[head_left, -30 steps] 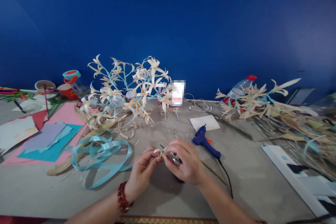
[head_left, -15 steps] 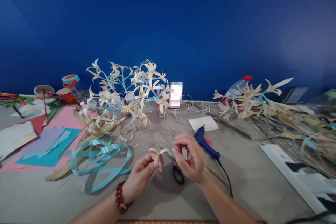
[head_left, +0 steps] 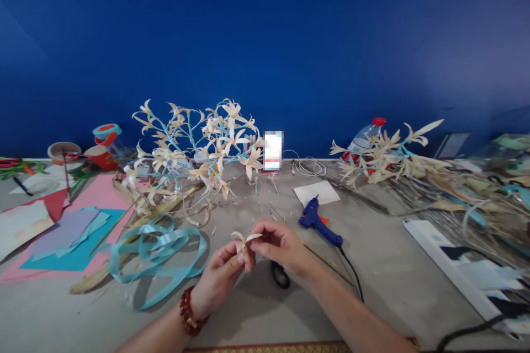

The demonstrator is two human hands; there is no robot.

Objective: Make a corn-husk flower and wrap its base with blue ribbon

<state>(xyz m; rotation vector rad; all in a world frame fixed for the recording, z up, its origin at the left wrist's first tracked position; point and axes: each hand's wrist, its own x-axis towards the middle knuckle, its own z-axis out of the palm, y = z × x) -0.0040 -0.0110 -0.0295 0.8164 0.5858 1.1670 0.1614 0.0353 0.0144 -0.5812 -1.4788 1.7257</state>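
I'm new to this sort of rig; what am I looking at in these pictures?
There is no robot: these are a person's bare hands, filmed forward and down by one camera worn on the head. The left hand holds a small cream flower; the right hand's fingers are at one petal, though their grip is partly hidden. On the gray table lie blue ribbon, colored paper, a blue glue gun and a white power strip. More cream flowers stand behind.
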